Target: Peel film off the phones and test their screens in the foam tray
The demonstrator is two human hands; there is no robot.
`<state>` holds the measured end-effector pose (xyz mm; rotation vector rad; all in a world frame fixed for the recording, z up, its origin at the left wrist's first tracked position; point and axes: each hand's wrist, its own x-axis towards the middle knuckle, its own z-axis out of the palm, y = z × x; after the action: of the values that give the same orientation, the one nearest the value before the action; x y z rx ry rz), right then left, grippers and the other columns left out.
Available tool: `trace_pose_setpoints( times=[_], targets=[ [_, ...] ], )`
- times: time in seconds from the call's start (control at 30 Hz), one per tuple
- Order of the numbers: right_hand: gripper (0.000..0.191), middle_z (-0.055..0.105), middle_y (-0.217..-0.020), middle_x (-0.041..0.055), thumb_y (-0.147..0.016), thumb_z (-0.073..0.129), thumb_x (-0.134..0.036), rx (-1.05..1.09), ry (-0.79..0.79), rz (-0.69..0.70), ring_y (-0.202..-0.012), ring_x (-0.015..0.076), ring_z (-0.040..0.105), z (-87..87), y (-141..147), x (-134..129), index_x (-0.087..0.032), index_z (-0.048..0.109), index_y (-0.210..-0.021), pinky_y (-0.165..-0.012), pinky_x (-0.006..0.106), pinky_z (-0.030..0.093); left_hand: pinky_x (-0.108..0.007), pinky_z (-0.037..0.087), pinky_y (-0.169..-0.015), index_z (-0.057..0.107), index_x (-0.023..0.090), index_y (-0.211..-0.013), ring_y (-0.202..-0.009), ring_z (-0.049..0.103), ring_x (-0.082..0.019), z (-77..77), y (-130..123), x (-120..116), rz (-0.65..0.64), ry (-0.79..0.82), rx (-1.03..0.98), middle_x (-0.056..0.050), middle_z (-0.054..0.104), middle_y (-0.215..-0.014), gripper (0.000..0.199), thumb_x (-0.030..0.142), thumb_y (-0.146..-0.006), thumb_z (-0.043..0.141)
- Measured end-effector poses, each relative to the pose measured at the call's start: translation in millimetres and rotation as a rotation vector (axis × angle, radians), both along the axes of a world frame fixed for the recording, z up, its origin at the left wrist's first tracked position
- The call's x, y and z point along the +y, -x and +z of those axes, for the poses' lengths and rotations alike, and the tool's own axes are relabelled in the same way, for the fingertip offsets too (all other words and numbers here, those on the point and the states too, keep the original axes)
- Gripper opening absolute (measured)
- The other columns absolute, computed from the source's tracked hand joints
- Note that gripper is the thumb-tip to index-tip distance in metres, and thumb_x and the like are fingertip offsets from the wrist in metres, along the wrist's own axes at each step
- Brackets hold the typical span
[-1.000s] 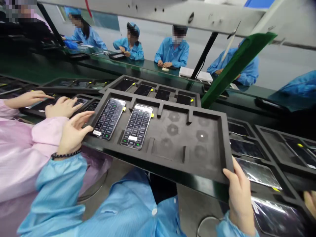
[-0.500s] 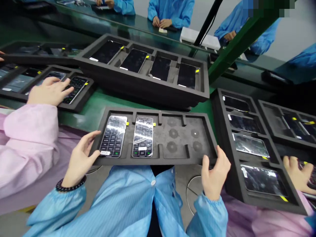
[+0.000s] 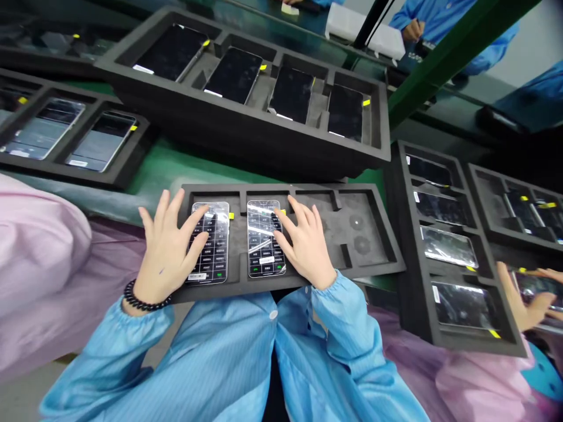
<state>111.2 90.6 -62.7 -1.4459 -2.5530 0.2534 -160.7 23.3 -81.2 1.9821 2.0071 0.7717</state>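
Note:
A black foam tray [image 3: 308, 280] lies in front of me, with two lit smartphones in its left compartments and bare compartments to the right. My left hand [image 3: 169, 246] spreads over the left smartphone [image 3: 216, 249], thumb and a finger above its screen. Over the right edge of the second smartphone [image 3: 260, 237] is my right hand [image 3: 307, 243], fingers apart. Both screens show a grid of dark keys, and a yellow tab sticks out by each phone. Whether the fingertips touch the glass I cannot tell. Neither hand grips anything.
Stacked foam trays [image 3: 246, 126] with dark phones stand behind. Another phone tray [image 3: 422, 293] is at the right, one more [image 3: 57, 167] at the left. A green post [image 3: 457, 55] rises behind. Co-workers in pink sleeves sit on both sides; a co-worker's hand [image 3: 519, 302] is at far right.
Both my hands have left the tray's ends and moved inward over the two phones. The left co-worker's hand has withdrawn from its tray. My view has tilted down slightly.

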Motion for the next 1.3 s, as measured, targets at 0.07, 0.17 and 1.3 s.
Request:
trace_pose_setpoints(
  times=[0.07,0.17,1.3],
  targets=[
    [0.046,0.037,-0.164,0.0132,-0.104,0.042,-0.043,-0.011,0.015,-0.006,-0.145,0.0322,0.042,-2.3,0,1,-0.024,0.056,-0.144,-0.124,0.065,0.024,-0.068,-0.008,-0.127,0.043,0.05,-0.15,-0.16,0.005,-0.038,-2.6,1,-1,-0.009,0.015,-0.025,0.011,0.01,-0.173,0.053,0.047,-0.097,0.042],
    [0.048,0.038,-0.163,0.0146,-0.104,0.041,-0.043,0.004,0.028,-0.017,-0.145,0.0325,0.041,-2.5,-1,0,-0.023,0.053,-0.146,-0.125,0.065,0.023,-0.064,-0.012,-0.128,0.043,0.053,-0.149,-0.16,0.003,-0.036,-5.3,2,1,-0.026,0.03,-0.038,0.016,0.009,-0.172,0.052,0.049,-0.097,0.042],
    [0.04,0.059,-0.145,0.0131,-0.104,0.045,-0.03,0.364,-0.042,0.054,-0.134,0.0268,0.055,-17.6,-21,-34,-0.02,0.051,-0.143,-0.117,0.052,0.041,-0.049,0.027,-0.127,0.043,0.026,-0.153,-0.153,0.034,-0.031,-49.2,-4,-46,0.1,-0.278,-0.435,-0.011,0.038,-0.164,0.06,0.055,-0.101,0.035]
  ],
)
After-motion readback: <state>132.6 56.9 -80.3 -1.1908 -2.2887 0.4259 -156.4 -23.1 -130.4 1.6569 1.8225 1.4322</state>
